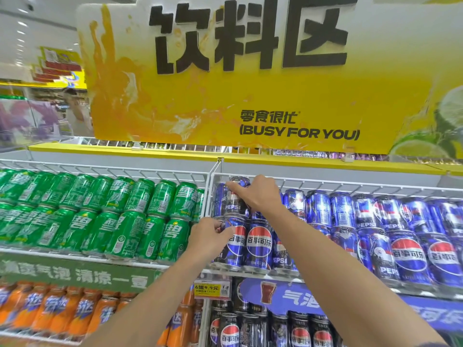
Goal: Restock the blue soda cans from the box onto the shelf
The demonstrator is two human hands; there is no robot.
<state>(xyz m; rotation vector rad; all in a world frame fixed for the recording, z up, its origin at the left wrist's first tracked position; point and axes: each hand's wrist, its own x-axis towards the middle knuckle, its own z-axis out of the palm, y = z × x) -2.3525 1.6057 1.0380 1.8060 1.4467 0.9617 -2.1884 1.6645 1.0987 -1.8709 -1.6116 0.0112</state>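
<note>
Sign (250, 83) — "BUSY FOR YOU"; cans (235, 204) — "PEPSI".

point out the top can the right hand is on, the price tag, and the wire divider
top can (236, 205): head view, on its label below the fingers
price tag (208, 288): head view, yellow part
wire divider (210, 194): head view, front upright

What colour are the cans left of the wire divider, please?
Green, with white lettering: the cans left of the wire divider, seen in the head view.

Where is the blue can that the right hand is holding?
In the head view, the right hand holds the blue can on the upper row at the left end of the blue section, beside the white wire divider, above the can the left hand touches.
</note>
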